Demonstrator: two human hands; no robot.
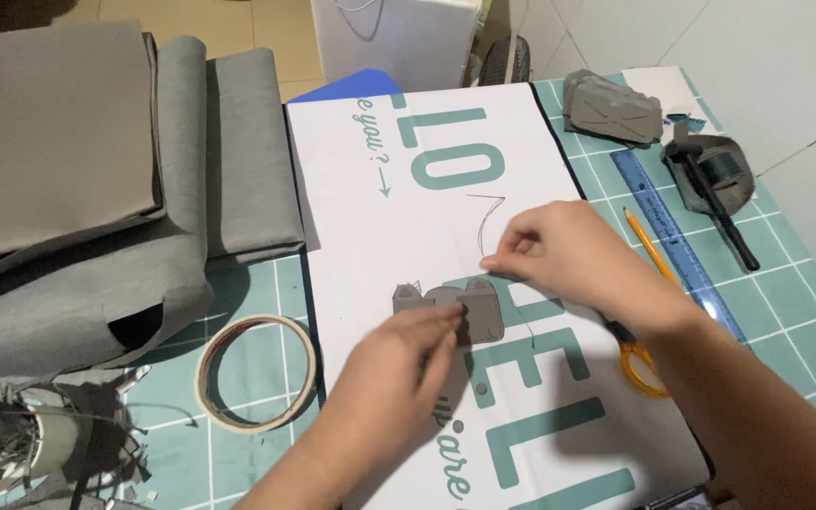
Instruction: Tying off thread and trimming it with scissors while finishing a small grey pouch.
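Near the centre of the frame, a small grey fabric piece (450, 310) lies on a white sheet with teal lettering (370, 189), which runs from the upper middle down to the lower right. The left hand (399, 373) comes in from the bottom edge, its fingertips together and pressing on the piece's lower edge. The right hand (559, 250), entering from the lower right, has thumb and forefinger pinched shut on a thin dark thread (485, 222) that loops upward over the sheet, just above the fabric piece.

Open room is mostly on the white sheet above the hands and on the teal gridded cutting mat (786, 302) at the right. At centre left, folded grey fabric (96, 189) crowds the mat's edge. A roll of tape (257, 373) lies flat at lower left, beside a heap of grey scraps (40, 439) in the corner.

At upper right sit two grey sewn shapes (611, 106), a blue ruler (672, 236) lying diagonally, and a yellow pencil (649, 246) alongside it. Orange scissor handles (639, 364) show under the right wrist. A white box (394, 38) stands at the top edge.
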